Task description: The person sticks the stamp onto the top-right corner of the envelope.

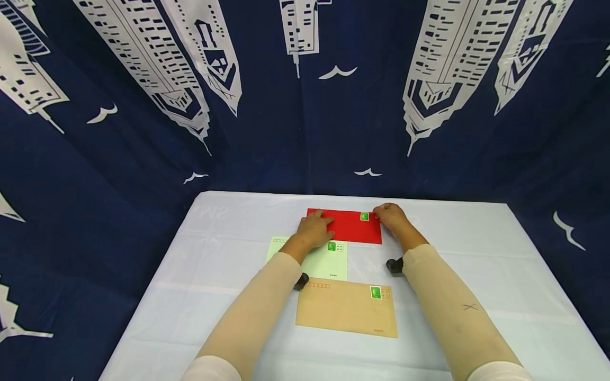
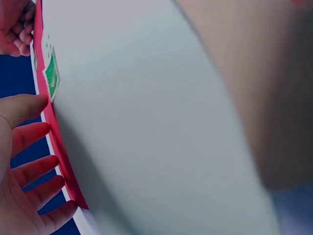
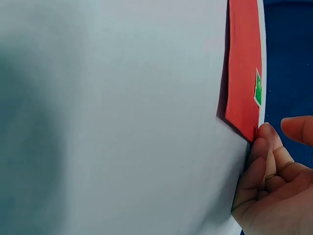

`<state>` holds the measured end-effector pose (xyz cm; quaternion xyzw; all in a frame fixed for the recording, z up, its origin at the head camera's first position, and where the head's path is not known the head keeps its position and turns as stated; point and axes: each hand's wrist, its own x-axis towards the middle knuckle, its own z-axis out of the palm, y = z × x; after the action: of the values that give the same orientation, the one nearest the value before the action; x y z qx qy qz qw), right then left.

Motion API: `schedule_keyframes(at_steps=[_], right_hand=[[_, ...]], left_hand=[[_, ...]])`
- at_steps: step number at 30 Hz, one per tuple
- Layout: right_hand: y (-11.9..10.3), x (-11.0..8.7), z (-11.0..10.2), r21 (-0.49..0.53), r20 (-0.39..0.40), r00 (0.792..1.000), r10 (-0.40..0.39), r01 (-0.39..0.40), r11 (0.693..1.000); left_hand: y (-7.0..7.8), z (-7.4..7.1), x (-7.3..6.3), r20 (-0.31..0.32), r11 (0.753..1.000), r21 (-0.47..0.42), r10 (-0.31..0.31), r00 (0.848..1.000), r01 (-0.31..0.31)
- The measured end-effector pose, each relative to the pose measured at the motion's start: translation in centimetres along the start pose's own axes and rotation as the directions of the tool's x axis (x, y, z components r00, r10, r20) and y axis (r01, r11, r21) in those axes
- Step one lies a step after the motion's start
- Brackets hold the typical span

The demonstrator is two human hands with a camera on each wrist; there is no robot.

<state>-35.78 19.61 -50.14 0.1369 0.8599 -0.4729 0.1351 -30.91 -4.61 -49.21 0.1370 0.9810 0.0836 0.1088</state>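
Note:
A red envelope (image 1: 355, 231) with a green stamp (image 1: 364, 216) at its upper right corner lies near the table's far edge. My left hand (image 1: 314, 228) rests on its left part, fingers spread and fairly straight; the left wrist view shows the fingertips on the red paper. At the envelope's right corner is my right hand (image 1: 392, 216), its bent fingertips touching the corner while the thumb (image 3: 296, 129) stands apart. Below the red envelope lies a light green envelope (image 1: 329, 263), partly hidden by my left hand and forearm.
Nearest to me lies a tan envelope (image 1: 348, 312) with a green stamp at upper right. The white-covered table (image 1: 495, 296) carries all three envelopes. A dark blue curtain (image 1: 305, 137) with white building prints hangs behind its far edge. Black wrist cameras hang under both forearms.

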Motion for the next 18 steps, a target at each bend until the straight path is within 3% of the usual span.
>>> schedule_keyframes(at_steps=[9, 18], right_hand=[[-0.6, -0.8, -0.2, 0.121, 0.002, 1.0, -0.021, 0.021, 0.992], [-0.6, -1.1, -0.9, 0.158, -0.008, 0.998, -0.059, 0.06, 0.986]], left_hand=[[-0.8, -1.3, -0.1, -0.087, 0.984, -0.176, -0.033, 0.996, 0.017], [-2.2, -2.3, -0.2, -0.21, 0.957, -0.288, -0.041, 0.977, -0.022]])
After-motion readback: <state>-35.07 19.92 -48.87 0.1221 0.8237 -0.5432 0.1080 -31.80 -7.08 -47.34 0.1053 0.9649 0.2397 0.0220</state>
